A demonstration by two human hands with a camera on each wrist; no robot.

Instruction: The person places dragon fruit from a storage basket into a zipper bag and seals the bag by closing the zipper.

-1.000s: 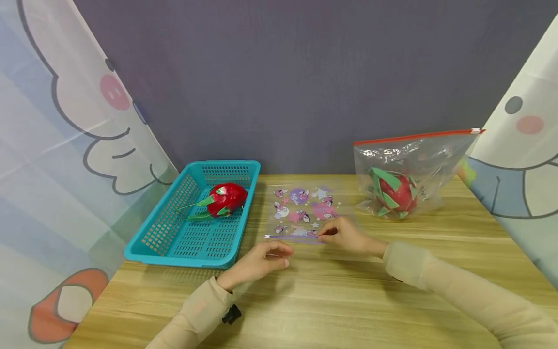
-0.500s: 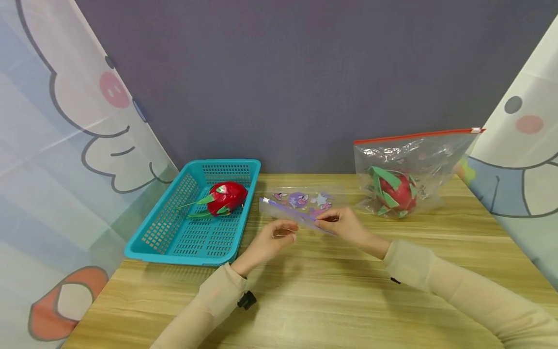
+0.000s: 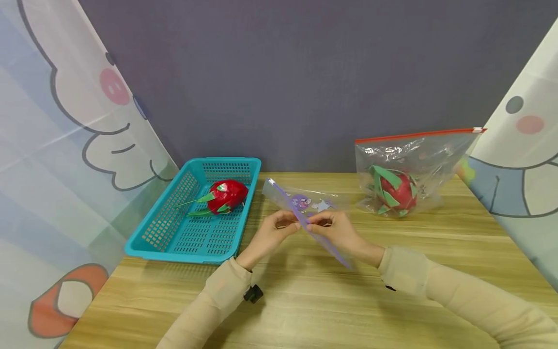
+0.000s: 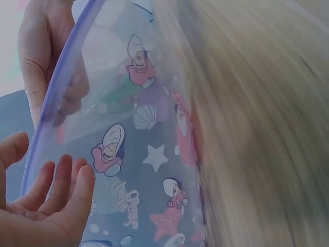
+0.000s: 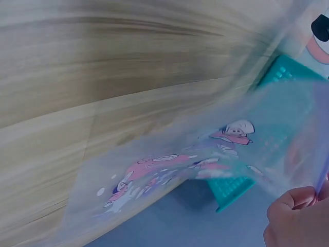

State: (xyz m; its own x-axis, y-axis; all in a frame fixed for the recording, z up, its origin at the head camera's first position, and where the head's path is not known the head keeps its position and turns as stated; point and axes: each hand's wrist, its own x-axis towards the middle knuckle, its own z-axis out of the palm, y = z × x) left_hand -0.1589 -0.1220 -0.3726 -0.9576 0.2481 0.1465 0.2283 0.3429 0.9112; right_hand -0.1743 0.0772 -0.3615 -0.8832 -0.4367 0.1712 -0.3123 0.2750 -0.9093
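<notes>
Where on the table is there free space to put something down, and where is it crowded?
Bare wood lies in front of both hands along the near edge of the table, and on the right side, in front of the clear bag. It is crowded between the teal basket and that bag, where the hands hold the printed bag.

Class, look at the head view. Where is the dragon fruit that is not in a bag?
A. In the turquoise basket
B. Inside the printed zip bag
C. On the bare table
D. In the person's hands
A: the loose dragon fruit lies inside the turquoise basket, left of both hands.
</notes>
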